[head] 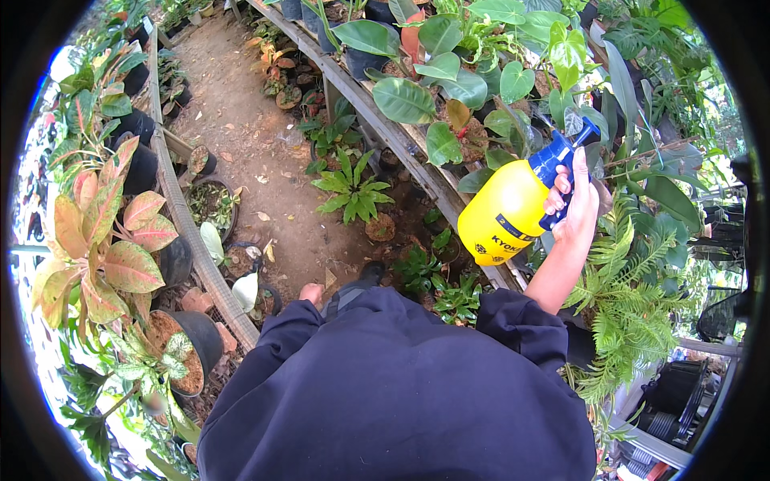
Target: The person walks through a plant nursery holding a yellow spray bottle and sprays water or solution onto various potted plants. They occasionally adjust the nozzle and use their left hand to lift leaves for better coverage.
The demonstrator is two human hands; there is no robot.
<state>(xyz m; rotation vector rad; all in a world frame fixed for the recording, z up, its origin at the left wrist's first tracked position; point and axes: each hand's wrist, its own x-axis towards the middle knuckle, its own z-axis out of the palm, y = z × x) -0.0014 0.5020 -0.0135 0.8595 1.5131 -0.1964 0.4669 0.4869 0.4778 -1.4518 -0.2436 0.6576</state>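
Observation:
A yellow pump pressure sprayer (502,207) with a blue head and pump knob is held up by its handle in my right hand (568,201). The sprayer tilts over the edge of the right-hand plant bench, its head towards broad green potted leaves (460,90). Low at my side hangs my left hand (311,293), mostly hidden by the dark sleeve; its fingers look curled, and I cannot make out anything in it.
A dirt path (240,114) runs ahead between two benches. The right bench's wooden edge (415,156) borders it, with potted plants beneath. Pinkish-leaved aglaonemas (120,252) crowd the left bench. A fern (631,312) hangs near my right elbow, and black pots (671,397) lie behind it.

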